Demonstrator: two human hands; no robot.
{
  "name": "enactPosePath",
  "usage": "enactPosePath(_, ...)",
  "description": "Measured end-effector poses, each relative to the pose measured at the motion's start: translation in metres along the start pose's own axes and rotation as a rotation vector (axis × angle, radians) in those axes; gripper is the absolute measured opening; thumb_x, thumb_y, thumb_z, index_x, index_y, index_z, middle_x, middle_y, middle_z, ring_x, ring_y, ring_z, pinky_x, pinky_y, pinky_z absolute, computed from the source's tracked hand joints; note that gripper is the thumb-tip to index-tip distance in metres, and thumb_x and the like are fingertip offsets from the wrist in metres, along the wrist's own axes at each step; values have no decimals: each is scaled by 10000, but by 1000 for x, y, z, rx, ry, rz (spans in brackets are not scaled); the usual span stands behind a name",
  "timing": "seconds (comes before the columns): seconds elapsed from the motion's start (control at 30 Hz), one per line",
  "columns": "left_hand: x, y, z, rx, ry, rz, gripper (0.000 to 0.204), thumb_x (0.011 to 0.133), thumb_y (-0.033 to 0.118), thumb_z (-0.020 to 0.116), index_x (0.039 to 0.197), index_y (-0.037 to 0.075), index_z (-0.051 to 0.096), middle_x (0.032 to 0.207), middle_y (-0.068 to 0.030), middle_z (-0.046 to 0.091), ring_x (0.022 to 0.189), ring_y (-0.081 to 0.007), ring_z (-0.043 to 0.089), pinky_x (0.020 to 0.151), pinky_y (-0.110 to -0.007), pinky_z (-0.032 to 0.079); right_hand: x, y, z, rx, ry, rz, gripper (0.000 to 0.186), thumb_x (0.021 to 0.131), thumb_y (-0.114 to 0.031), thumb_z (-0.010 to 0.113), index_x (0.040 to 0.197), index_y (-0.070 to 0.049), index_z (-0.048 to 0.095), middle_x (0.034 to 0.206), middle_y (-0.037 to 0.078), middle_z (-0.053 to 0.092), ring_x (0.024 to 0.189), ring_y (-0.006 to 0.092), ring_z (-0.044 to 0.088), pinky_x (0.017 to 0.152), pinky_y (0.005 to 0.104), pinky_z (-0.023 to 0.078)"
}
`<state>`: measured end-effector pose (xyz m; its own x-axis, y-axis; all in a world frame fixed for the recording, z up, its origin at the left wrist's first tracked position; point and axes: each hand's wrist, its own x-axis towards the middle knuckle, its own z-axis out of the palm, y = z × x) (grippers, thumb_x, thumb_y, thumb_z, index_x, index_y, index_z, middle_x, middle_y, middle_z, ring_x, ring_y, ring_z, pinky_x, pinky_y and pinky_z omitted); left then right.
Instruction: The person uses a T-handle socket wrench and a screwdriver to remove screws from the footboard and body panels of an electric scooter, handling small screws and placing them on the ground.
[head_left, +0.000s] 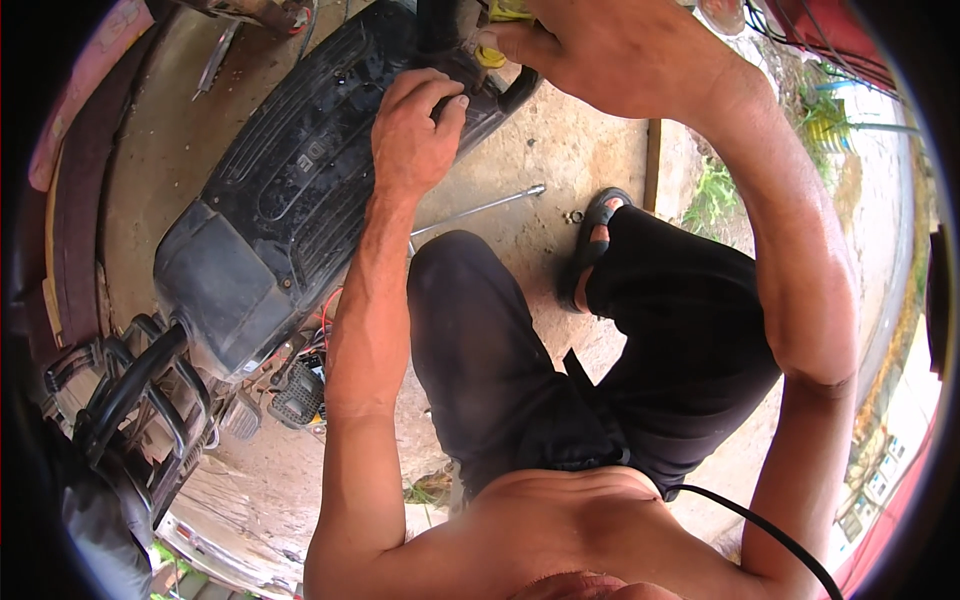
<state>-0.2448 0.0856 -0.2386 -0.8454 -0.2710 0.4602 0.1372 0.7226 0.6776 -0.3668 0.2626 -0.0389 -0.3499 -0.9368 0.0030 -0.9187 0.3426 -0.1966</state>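
A black ribbed plastic footboard [300, 150] of what looks like a scooter lies slanting at the left, with a smooth panel [225, 285] at its near end. My left hand [415, 130] is over its far right part, fingers curled and thumb close to the forefinger. What lies between them is dark and hard to make out. My right hand [610, 60] comes in from the right at the top edge, its thumb over a small yellow piece [490, 57]. Its other fingers are mostly hidden or cut off by the picture's edge.
A long metal rod with a socket-like end [500, 200] lies on the concrete floor, near small nuts [573, 216]. A thin metal tool [215, 65] is at the upper left. Black rack bars [125, 375] and exposed mechanical parts with wires [300, 390] are at the lower left.
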Motion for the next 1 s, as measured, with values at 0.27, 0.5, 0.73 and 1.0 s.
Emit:
enactPosePath(0.27, 3, 2, 5, -18, 4, 1, 145, 920, 147, 766, 1025, 49, 787, 1125, -91, 730, 1088, -317, 694, 954, -426, 562, 20, -30, -24, -37, -175, 440, 482, 1072, -405, 605, 1224, 49, 541, 753, 207, 709, 708, 390, 743, 655, 516, 598)
enactPosePath(0.5, 1, 2, 0, -33, 38, -29, 135, 903, 139, 771, 1009, 56, 788, 1111, -101, 736, 1078, -306, 700, 972, -401, 559, 5, -14, 0, -39, 188, 45, 385, 1035, -342, 653, 1211, -14, 557, 753, 201, 701, 723, 442, 712, 664, 556, 555)
enactPosePath(0.73, -1, 2, -5, -57, 82, -35, 124, 887, 143, 774, 978, 60, 771, 1065, -99, 731, 1047, -328, 695, 957, -429, 563, 18, -30, 5, -74, 166, 262, 434, 1004, -340, 712, 1266, -44, 533, 779, 244, 711, 794, 496, 709, 703, 602, 543)
enactPosePath(1.0, -3, 2, -4, -39, 66, -59, 134, 921, 175, 736, 984, 61, 771, 1103, -93, 714, 1082, -323, 680, 1005, -434, 546, 30, -38, -20, -46, 52, 127, 364, 967, -286, 755, 1186, -48, 587, 854, 228, 723, 852, 494, 708, 752, 587, 551)
